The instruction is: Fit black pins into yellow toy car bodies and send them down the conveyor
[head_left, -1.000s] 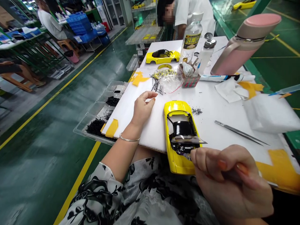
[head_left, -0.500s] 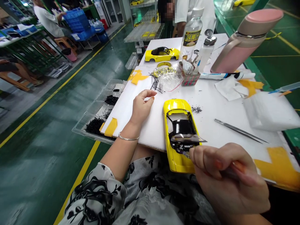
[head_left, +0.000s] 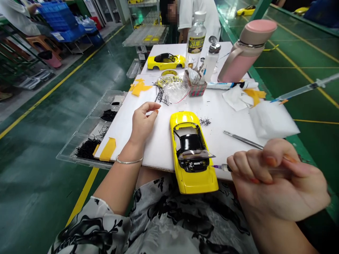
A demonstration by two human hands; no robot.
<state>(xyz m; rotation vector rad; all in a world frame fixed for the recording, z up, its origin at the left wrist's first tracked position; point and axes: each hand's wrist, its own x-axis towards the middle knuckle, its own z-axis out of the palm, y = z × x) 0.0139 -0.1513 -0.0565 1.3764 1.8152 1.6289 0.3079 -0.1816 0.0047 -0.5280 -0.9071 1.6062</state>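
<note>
My right hand (head_left: 278, 173) is closed around a syringe (head_left: 225, 167), most of its barrel hidden in my fist. Its thin needle with a purple base points left, near the right edge of a yellow model car body (head_left: 200, 181). The car lies at the table's front edge with its black roof showing. A clear window piece (head_left: 197, 154) stands tilted up over the black engine bay (head_left: 196, 165). To the left of the car, my left hand (head_left: 144, 121) rests on the white table, fingers loosely curled, thumb and forefinger slightly apart, with nothing visible between them.
Tweezers (head_left: 242, 138) and a white foam pad (head_left: 274, 120) lie right, with another syringe (head_left: 304, 88) on the pad. Behind stand a pink flask (head_left: 242, 53), a bottle (head_left: 196, 42) and another yellow car (head_left: 165, 62). A tray of black parts (head_left: 87, 148) sits left.
My right hand has drawn the syringe back to the right, its tip leaving the engine bay. The view has shifted right. My left hand and the car look unmoved on the table.
</note>
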